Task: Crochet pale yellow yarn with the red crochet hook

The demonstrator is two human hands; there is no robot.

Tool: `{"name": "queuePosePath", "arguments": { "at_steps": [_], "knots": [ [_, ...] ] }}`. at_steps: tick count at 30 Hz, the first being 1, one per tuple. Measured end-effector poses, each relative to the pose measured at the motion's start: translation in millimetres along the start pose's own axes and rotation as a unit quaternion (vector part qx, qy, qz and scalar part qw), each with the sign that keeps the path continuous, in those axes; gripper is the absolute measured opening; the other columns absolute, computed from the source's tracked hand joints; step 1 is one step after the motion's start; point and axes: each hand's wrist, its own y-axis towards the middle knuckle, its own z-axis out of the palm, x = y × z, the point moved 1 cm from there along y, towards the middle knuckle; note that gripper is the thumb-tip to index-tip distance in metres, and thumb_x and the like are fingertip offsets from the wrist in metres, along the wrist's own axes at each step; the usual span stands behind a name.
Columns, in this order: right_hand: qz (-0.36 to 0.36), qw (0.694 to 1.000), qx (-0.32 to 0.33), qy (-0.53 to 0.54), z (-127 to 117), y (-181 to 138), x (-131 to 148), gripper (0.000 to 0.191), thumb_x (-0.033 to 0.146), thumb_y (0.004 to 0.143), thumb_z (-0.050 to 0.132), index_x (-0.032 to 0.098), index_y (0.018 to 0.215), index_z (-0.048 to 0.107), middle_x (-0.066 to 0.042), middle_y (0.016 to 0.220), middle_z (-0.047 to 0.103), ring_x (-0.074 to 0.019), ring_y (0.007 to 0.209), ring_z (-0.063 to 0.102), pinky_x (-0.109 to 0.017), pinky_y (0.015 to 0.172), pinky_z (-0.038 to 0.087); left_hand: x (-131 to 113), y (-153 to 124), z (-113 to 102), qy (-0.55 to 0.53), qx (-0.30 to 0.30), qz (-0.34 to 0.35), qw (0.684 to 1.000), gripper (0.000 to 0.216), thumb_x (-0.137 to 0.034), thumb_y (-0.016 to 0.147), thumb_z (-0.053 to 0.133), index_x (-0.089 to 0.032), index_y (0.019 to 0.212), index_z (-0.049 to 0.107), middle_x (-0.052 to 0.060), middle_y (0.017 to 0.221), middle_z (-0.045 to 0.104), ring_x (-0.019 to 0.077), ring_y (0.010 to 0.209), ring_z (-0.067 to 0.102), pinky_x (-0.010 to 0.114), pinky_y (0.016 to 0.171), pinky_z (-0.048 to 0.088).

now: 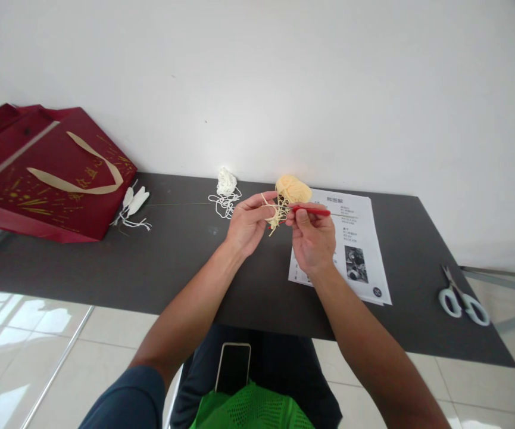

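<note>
My right hand (314,238) is closed around a crochet hook with a red handle (313,210); its thin metal shaft points left toward my other hand. With thumb and fingers pinched, my left hand (249,223) holds a small piece of pale yellow crochet (271,213) at the hook's tip. Loose yellow strands hang between the two hands. Just behind them a ball of yellow yarn (293,188) rests on the dark table. The exact loop on the hook is too small to make out.
Printed sheets (368,220) lie partly under my right hand. White yarn (227,182) sits at the back, and small white crocheted pieces (137,201) lie beside a red gift bag (61,179). Scissors (461,301) are near the right edge. A phone (233,366) rests on my lap.
</note>
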Motion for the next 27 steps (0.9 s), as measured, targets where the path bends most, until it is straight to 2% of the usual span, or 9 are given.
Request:
{"name": "queuePosePath", "arguments": {
  "at_steps": [7,15,19,27],
  "knots": [
    [-0.041,0.999,-0.003,-0.021,-1.1,0.7,0.7,0.015,0.031,0.082,0.080,0.026,0.088,0.068,0.001,0.087,0.076,-0.0129,0.070,0.067,-0.033,0.070,0.061,-2.9,-0.4,-1.3,0.038,-0.004,-0.005,0.999,0.034,-0.012,0.059,0.082,-0.018,0.092,0.082,-0.001,0.071,0.069,0.0084,0.062,0.059,0.024,0.063,0.047],
    [-0.083,0.996,0.000,-0.042,-4.4,1.8,1.4,0.011,0.027,0.084,0.078,0.026,0.088,0.068,0.001,0.089,0.075,-0.0129,0.070,0.068,-0.032,0.068,0.059,0.4,-0.6,-2.5,0.076,-0.033,0.045,0.996,0.028,-0.014,0.060,0.081,-0.020,0.087,0.083,0.000,0.071,0.073,0.0102,0.064,0.062,0.025,0.065,0.049],
    [-0.091,0.993,-0.010,-0.071,-4.3,1.2,2.0,0.013,0.030,0.084,0.079,0.026,0.087,0.067,0.001,0.087,0.075,-0.0129,0.068,0.066,-0.031,0.065,0.057,0.6,-1.3,-3.6,0.109,-0.050,0.058,0.991,0.024,-0.015,0.061,0.080,-0.021,0.084,0.083,0.001,0.068,0.073,0.0123,0.062,0.061,0.027,0.063,0.048],
    [-0.073,0.994,0.012,-0.083,-7.1,1.7,5.5,0.019,0.037,0.083,0.081,0.026,0.086,0.065,0.001,0.087,0.073,-0.0119,0.065,0.063,-0.030,0.062,0.053,-5.1,1.3,-9.7,0.181,-0.007,0.049,0.982,0.024,-0.010,0.058,0.070,-0.019,0.076,0.083,0.000,0.061,0.069,0.0115,0.057,0.054,0.027,0.060,0.041]
  ]
}}
